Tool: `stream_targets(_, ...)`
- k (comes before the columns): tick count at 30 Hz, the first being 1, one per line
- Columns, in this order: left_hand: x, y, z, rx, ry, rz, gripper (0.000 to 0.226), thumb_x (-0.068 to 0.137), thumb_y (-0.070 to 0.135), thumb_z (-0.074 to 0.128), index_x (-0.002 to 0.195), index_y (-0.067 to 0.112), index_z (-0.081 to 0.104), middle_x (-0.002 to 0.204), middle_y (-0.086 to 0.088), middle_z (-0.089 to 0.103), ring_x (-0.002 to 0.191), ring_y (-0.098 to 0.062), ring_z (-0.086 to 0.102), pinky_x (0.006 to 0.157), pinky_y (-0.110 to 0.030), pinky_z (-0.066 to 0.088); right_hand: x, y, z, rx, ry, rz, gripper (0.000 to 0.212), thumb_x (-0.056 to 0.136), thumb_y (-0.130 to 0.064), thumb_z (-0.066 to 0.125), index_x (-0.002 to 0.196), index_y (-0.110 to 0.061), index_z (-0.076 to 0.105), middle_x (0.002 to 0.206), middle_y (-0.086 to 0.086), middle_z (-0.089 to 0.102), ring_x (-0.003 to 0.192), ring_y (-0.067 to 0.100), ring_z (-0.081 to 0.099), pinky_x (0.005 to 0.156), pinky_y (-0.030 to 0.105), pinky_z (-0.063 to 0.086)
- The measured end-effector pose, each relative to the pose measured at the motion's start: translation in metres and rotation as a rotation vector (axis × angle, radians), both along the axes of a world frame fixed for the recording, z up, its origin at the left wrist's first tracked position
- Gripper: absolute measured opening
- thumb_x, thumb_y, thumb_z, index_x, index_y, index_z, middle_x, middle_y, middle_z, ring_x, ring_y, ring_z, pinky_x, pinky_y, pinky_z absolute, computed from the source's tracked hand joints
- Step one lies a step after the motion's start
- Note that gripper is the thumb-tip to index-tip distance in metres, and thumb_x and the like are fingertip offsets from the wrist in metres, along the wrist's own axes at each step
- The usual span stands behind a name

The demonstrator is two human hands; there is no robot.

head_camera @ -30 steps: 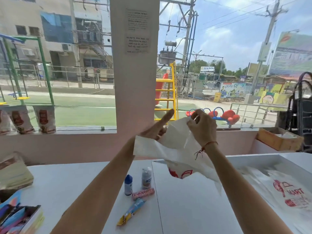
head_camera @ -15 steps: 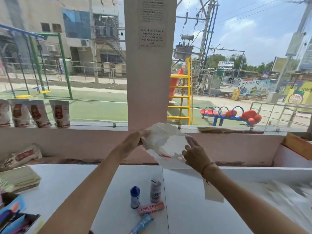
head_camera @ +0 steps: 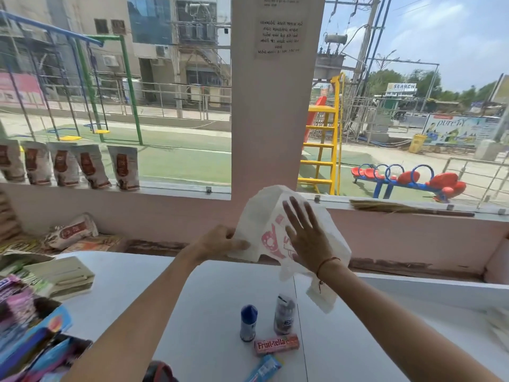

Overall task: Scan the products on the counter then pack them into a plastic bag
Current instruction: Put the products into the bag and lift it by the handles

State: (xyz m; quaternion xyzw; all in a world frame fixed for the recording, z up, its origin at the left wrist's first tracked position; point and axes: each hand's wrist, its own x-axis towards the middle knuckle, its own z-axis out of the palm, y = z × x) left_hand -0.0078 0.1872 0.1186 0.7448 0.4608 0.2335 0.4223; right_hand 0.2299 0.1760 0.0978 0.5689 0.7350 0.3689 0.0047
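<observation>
Since half a second ago, right hand (head_camera: 308, 238) spread flat, fingers released, against white plastic bag (head_camera: 261, 216); red print now showing. Left hand (head_camera: 220, 242): fingers grasping bag's left edge, above far table (head_camera: 192, 312). Near, on table: blue-capped bottle (head_camera: 248, 323), grey bottle (head_camera: 284, 314), Fruit-tella roll (head_camera: 276, 344), blue wrapped bar (head_camera: 263, 369).
</observation>
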Motion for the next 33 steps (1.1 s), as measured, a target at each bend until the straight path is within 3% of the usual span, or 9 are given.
stream_targets(2,-0.002,0.002,-0.011,-0.043,-0.128,0.014,0.028,0.078,0.032,0.069,0.102,0.019,0.066,0.096,0.0,0.068,0.086,-0.015,0.063,0.071,-0.022,0.054,-0.009,0.003,-0.018,0.007,0.085,0.277,0.01,0.079,-0.02,0.069,0.082,-0.011,0.071,0.139,0.017,0.053,0.135,0.038,0.039,0.119,0.051,0.019)
stream_targets(5,-0.001,0.013,-0.034,-0.084,-0.242,0.088,0.03,0.075,0.033,0.063,0.102,0.019,0.068,0.103,-0.011,0.069,0.093,-0.023,0.063,0.084,-0.04,0.055,-0.018,-0.012,-0.048,-0.185,0.048,0.651,0.019,0.09,-0.027,0.054,0.085,-0.015,0.068,0.107,0.008,0.067,0.106,0.025,0.059,0.086,0.037,0.058)
stream_targets(9,0.004,0.029,-0.051,-0.152,-0.305,0.082,0.036,0.074,0.033,0.065,0.103,0.012,0.071,0.105,-0.014,0.073,0.101,-0.03,0.067,0.097,-0.051,0.051,-0.008,-0.019,-0.074,-0.733,0.125,0.39,0.049,0.084,-0.055,0.053,0.117,-0.02,0.059,0.116,0.006,0.06,0.105,0.024,0.055,0.087,0.039,0.055)
stream_targets(13,0.01,0.035,-0.058,-0.244,-0.353,0.072,0.046,0.059,0.046,0.07,0.094,0.017,0.07,0.092,-0.008,0.072,0.092,-0.025,0.067,0.086,-0.038,0.054,0.006,-0.015,-0.084,-1.011,0.222,0.17,0.056,0.079,-0.04,0.069,0.128,-0.027,0.045,0.12,0.008,0.061,0.104,0.026,0.057,0.084,0.034,0.05)
stream_targets(17,0.012,0.039,-0.072,-0.212,-0.275,0.086,0.034,0.071,0.031,0.078,0.1,0.015,0.069,0.094,-0.009,0.072,0.087,-0.021,0.068,0.073,-0.024,0.057,0.02,-0.009,-0.078,-0.893,0.683,0.252,0.047,0.073,-0.043,0.074,0.111,-0.024,0.055,0.108,0.0,0.066,0.09,0.018,0.063,0.073,0.019,0.052)
stream_targets(21,0.023,0.038,-0.074,-0.217,-0.377,0.136,0.018,0.087,0.018,0.063,0.099,0.012,0.074,0.079,0.0,0.069,0.066,-0.008,0.063,0.056,-0.014,0.049,0.02,0.005,-0.07,-0.335,1.106,0.326,0.047,0.069,-0.044,0.076,0.101,-0.016,0.056,0.088,-0.002,0.064,0.068,0.011,0.06,0.053,0.004,0.046)
stream_targets(23,0.029,0.035,-0.072,-0.229,-0.379,0.134,0.018,0.091,0.022,0.057,0.086,0.019,0.074,0.066,0.003,0.064,0.057,-0.009,0.058,0.05,-0.014,0.047,0.013,0.016,-0.074,-0.236,1.079,0.325,0.047,0.069,-0.044,0.073,0.103,-0.018,0.053,0.094,0.002,0.062,0.073,0.015,0.06,0.058,0.013,0.053)
stream_targets(28,0.029,0.037,-0.068,-0.219,-0.314,0.078,0.03,0.09,0.033,0.058,0.064,0.031,0.072,0.065,-0.002,0.045,0.06,-0.012,0.042,0.058,-0.021,0.037,-0.006,0.055,-0.1,-0.428,0.821,0.039,0.04,0.077,-0.03,0.065,0.112,-0.018,0.051,0.11,0.01,0.057,0.086,0.03,0.062,0.074,0.04,0.057)
stream_targets(33,-0.002,0.046,-0.079,-0.211,-0.249,0.121,0.025,0.089,0.033,0.06,0.071,0.014,0.063,0.063,-0.006,0.042,0.054,-0.013,0.036,0.054,-0.02,0.032,0.008,0.084,-0.11,-0.586,0.733,-0.306,0.03,0.084,-0.029,0.058,0.104,-0.006,0.056,0.109,0.017,0.066,0.1,0.032,0.063,0.077,0.033,0.046)
